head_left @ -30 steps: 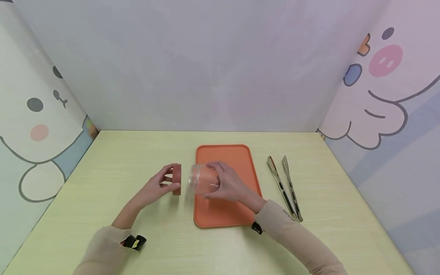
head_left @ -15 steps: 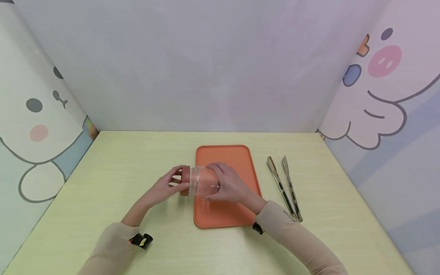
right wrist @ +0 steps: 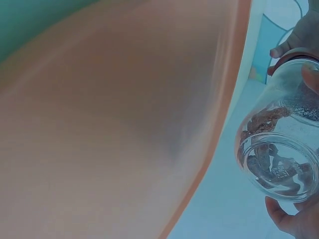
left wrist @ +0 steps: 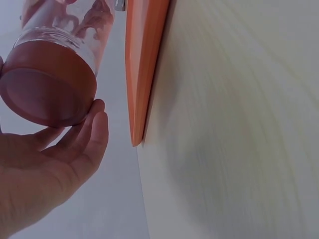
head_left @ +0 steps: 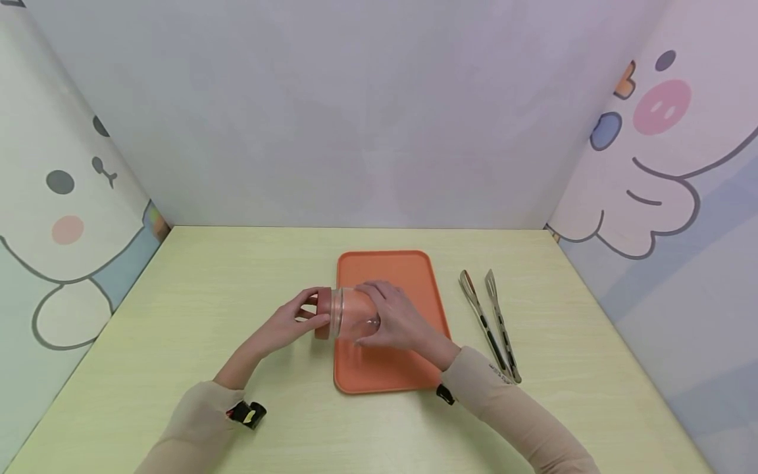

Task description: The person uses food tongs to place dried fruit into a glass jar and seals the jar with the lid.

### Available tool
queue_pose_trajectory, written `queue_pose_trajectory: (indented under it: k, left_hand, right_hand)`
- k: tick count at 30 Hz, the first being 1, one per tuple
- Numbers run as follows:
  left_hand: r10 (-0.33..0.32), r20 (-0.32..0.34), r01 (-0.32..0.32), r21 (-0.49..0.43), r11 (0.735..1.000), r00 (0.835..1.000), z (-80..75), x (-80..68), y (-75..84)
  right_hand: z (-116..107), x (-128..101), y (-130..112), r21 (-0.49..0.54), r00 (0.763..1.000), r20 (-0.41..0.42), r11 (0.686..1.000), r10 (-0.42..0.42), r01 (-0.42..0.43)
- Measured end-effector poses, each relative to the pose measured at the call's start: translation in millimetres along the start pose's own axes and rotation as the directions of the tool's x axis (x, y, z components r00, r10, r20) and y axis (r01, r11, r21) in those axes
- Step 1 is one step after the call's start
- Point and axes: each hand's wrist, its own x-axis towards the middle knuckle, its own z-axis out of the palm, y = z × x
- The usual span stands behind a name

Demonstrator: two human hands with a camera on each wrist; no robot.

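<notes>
The clear glass jar (head_left: 354,313) lies on its side in the air, over the left edge of the orange tray (head_left: 414,270). The right hand (head_left: 398,320) is wrapped round the jar's body, fingers curled over the top and thumb underneath. The left hand (head_left: 291,322) holds the reddish-brown lid (head_left: 322,313), which sits against the jar's mouth on the side away from the tray's middle; in the left wrist view its fingers (left wrist: 82,139) curve under the lid (left wrist: 47,84) and the thumb side is out of frame. From the right wrist view the jar (right wrist: 279,154) is seen bottom-on, with brownish reflections through the glass; whether anything is inside cannot be told.

The step in hand looks like working the lid on the jar's threads; whether it is already seated tight cannot be told. The next move probably calls for the right hand to keep the glass from turning while the left twists the lid squarely, so that it does not cross-thread or slip.

To the right of the tray, well apart from it, a pair of metal tongs (head_left: 490,322) lies on the pale wooden table (head_left: 207,276).
</notes>
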Motion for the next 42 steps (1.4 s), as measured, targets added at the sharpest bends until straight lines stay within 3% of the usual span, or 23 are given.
queue_pose_trajectory:
  k: [15, 29, 42]
  left_hand:
    - [-0.026, 0.020, 0.026, 0.003, 1.000, 0.999, 4.6, 3.3, 3.8]
    - [0.003, 0.076, 0.001, -0.061, 0.998, 0.997, 5.2, 7.4, 0.8]
    - [0.133, 0.112, -0.127, -0.058, 0.990, 0.985, 4.7, 7.7, -3.6]
  right_hand:
    - [0.4, -1.8, 1.3, -0.026, 1.000, 0.009, 1.000, -0.009, 0.009]
    - [-1.1, -2.7, 3.9, -0.023, 1.000, 0.007, 1.000, 0.001, -0.001]
    - [-3.3, -2.9, 5.8, -0.025, 1.000, 0.025, 1.000, 0.002, -0.002]
